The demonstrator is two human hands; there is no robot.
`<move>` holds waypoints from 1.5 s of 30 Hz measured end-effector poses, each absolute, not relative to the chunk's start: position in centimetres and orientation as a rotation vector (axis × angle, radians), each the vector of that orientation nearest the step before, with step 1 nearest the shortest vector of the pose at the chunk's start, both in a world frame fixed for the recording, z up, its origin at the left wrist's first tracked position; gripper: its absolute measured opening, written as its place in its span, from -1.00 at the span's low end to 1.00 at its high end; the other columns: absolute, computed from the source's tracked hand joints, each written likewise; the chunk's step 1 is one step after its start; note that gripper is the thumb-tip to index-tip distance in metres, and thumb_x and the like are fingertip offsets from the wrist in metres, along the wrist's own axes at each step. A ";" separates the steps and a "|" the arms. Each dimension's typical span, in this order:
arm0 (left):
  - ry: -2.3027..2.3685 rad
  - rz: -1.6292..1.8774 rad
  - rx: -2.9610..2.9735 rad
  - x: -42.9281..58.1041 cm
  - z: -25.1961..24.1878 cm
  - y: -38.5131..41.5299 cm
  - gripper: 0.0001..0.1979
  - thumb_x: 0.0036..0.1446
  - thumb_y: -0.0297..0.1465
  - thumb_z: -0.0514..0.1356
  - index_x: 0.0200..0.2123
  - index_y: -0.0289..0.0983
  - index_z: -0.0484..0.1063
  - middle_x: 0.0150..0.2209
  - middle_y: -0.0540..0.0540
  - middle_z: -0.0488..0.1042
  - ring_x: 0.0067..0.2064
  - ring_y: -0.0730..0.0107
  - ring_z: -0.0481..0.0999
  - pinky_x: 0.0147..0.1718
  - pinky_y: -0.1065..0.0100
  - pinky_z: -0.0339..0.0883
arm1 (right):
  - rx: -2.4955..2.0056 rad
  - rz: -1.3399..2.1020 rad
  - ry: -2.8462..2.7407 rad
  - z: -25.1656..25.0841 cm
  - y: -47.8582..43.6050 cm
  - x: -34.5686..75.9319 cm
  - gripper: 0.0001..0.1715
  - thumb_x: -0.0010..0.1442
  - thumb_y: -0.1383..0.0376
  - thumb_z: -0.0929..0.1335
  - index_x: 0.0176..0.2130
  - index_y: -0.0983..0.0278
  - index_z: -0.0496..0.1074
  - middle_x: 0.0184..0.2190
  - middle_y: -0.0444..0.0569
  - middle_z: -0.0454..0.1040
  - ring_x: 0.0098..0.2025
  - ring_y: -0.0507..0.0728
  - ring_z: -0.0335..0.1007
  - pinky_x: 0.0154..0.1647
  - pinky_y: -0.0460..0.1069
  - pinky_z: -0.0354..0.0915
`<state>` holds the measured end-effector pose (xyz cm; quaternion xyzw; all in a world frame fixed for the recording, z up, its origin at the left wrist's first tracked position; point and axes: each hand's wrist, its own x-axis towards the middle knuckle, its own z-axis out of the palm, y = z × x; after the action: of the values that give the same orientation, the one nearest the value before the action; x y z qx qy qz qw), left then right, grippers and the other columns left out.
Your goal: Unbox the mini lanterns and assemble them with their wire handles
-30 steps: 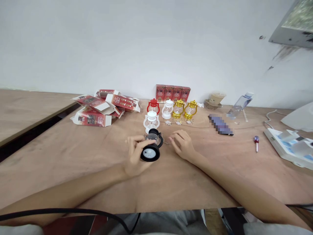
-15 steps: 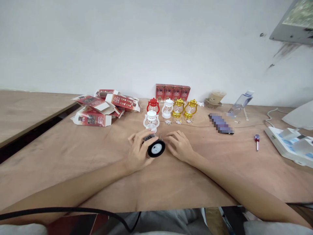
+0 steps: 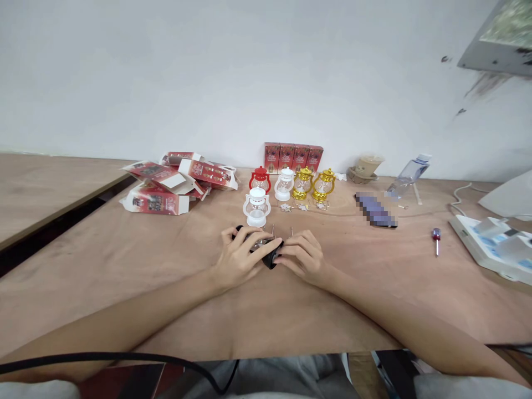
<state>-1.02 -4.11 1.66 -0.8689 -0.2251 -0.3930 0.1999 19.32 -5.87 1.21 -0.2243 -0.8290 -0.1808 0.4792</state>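
A small black lantern (image 3: pixel 272 257) lies tipped on its side, low over the table, base turned to the right. My left hand (image 3: pixel 241 255) is wrapped round its clear body, hiding much of it. Fingers of my right hand (image 3: pixel 305 257) are bent and pressed together at the lantern's base; whether they pinch a small part there I cannot make out. Just beyond stands a white lantern (image 3: pixel 256 208). Behind it are a red lantern (image 3: pixel 260 180), another white lantern (image 3: pixel 284 184) and two gold lanterns (image 3: pixel 302 184), all upright, with small wire pieces (image 3: pixel 301 206) before them.
Opened red boxes (image 3: pixel 155 200) are heaped at the left. Several closed red boxes (image 3: pixel 293 158) stand against the wall. To the right are a lidded cup (image 3: pixel 368 165), a tilted water bottle (image 3: pixel 409 176), a phone (image 3: pixel 376 210), a screwdriver (image 3: pixel 436 235) and a white power strip (image 3: pixel 494 249).
The black lantern has turned from its base facing me to its base facing right. My right hand has moved left from beside it onto the base.
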 end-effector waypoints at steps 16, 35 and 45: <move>-0.608 -1.045 -2.389 -1.0 1.6 -4.2 -0.68 0.15 -0.48 0.14 -0.01 -0.18 0.36 -0.20 -0.09 0.55 -0.13 0.25 0.39 -0.21 0.18 -0.04 | -0.567 -0.425 -2.108 1.4 -5.7 19.3 -0.91 0.26 0.36 0.27 -0.33 0.29 0.33 -0.48 -0.03 0.44 -0.43 0.05 0.23 -0.39 -0.05 0.19; -0.680 -1.087 -2.444 -1.1 1.6 -4.2 -0.69 0.18 -0.42 0.13 0.01 -0.24 0.33 -0.16 -0.13 0.53 -0.15 0.24 0.38 -0.20 0.19 -0.02 | -0.622 -0.340 -2.046 0.7 -5.4 19.6 -0.90 0.18 0.43 0.34 -0.26 0.28 0.33 -0.42 -0.04 0.49 -0.39 0.06 0.30 -0.36 -0.02 0.19; -0.691 -1.148 -2.418 -0.9 2.0 -4.5 -0.72 0.17 -0.42 0.14 -0.02 -0.23 0.35 -0.16 -0.12 0.54 -0.15 0.24 0.40 -0.18 0.18 -0.03 | -0.592 -0.493 -2.045 0.9 -5.2 19.1 -0.93 0.23 0.45 0.22 -0.26 0.29 0.23 -0.43 -0.01 0.41 -0.40 0.08 0.25 -0.36 -0.02 0.19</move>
<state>-0.95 -4.54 2.03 -0.8592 -0.2454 -0.4079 0.1873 19.09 -5.22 0.91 -0.2406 -0.8309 -0.2001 0.4601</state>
